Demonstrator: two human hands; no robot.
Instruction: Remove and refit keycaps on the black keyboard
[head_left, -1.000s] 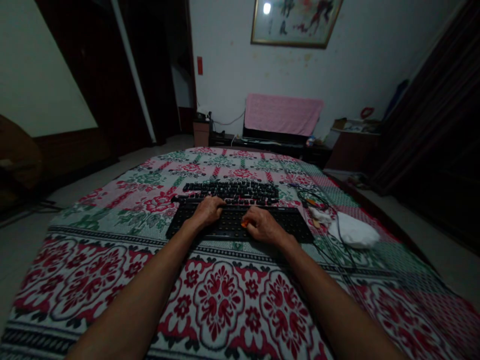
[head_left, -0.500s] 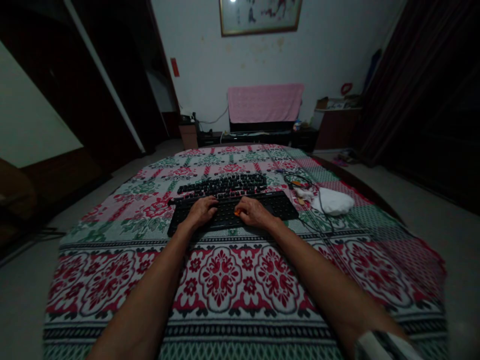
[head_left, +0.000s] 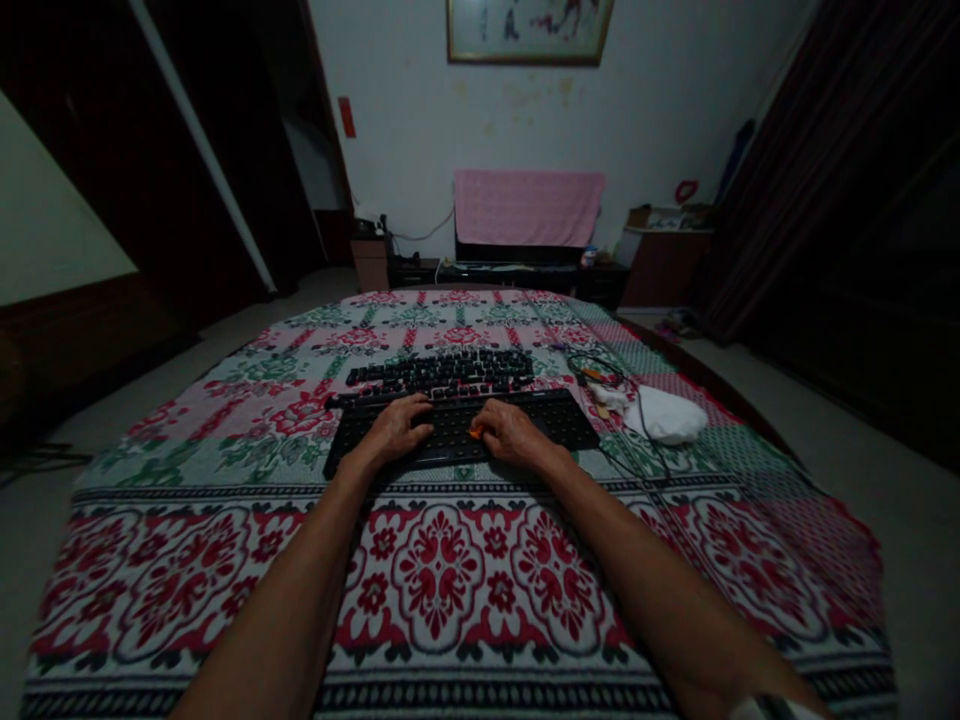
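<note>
One white bundle is sitting right; can't see inside. One keyboard base is lying under my hands: right hand pinching one orange piece, left hand resting, fingers and thumb apart. Keycaps are lying beyond, too small to count. Patterned cloth is lying underneath, pink towel hanging behind.

Keyboard base: plastic is seen, rather matt. Loose keycaps: plastic also, finish cannot be judged well. Bedcover: woven cloth, matt, slightly rough. Towel: cloth, matt. Curtain: cloth, dull. Wall: matt, surface stained. Picture frame: smooth-looking; whether metal or wood, cannot be told.
</note>
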